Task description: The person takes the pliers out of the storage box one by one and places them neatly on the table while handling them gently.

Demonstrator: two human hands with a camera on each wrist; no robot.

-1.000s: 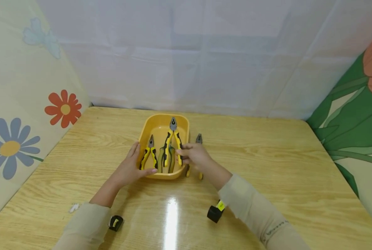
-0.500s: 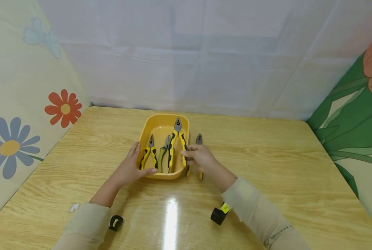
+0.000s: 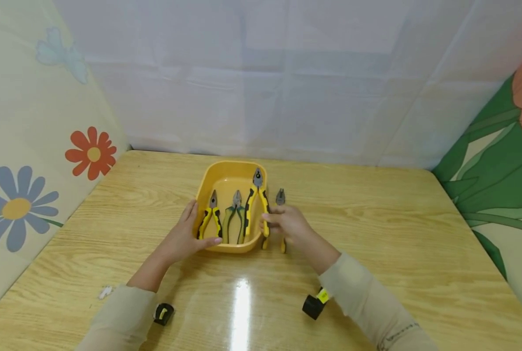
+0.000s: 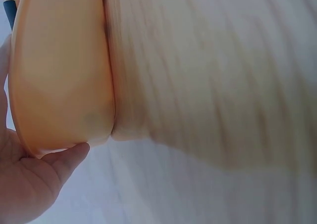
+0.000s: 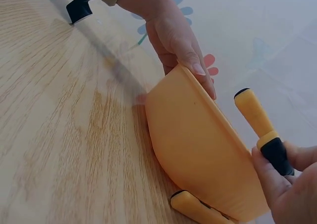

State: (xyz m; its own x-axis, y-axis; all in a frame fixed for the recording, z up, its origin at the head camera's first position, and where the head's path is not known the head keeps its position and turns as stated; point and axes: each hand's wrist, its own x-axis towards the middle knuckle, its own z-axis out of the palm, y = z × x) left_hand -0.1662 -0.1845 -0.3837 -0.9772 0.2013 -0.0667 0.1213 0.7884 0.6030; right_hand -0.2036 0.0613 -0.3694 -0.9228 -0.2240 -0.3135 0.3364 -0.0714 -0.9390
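My right hand pinches one yellow-and-black handle of a pair of combination pliers. The pliers are tilted jaws-up over the right side of a yellow plastic bin, their outer handle at its right rim. My left hand grips the bin's front left corner, thumb along the front rim and fingers along the left wall. Inside the bin lie long-nose pliers with yellow-and-black handles and, beside them, green-handled pliers. Another pair of pliers lies on the table just right of the bin, partly hidden by my right hand.
The wood-grain table ends at a white sheet behind. Flower-printed panels stand at both sides. A black device with a yellow label sits by my right sleeve, another black device by the left. A white patch shows on the table.
My right hand has carried the combination pliers rightward from the bin's middle to its right rim, uncovering the green-handled pliers. My left hand keeps its grip on the bin.
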